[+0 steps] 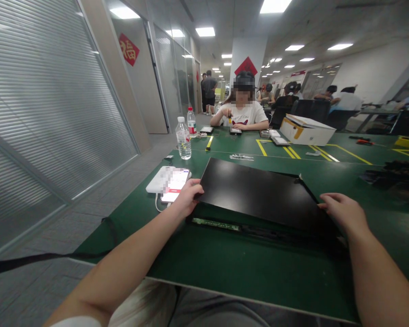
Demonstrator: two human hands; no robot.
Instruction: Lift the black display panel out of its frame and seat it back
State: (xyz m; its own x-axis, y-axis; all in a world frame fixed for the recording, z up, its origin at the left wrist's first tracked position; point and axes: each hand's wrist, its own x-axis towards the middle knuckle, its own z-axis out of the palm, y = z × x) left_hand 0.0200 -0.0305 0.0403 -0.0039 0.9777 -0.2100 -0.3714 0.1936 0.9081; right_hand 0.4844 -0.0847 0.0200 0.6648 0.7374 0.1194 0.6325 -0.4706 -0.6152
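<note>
A large flat black panel is tilted above the green table, its near edge raised over a strip of green circuit board and dark parts. My left hand pinches the panel's left corner between thumb and fingers. At the right side, my right hand has its fingertips at the edge of the panel and a thin black frame; its fingers are bent together there. A small light piece shows at the far right corner of the frame.
Left of the panel, a phone with a cable rests by a white box. Two bottles stand behind. Across the green table sits a person near a white carton. Dark parts are piled right.
</note>
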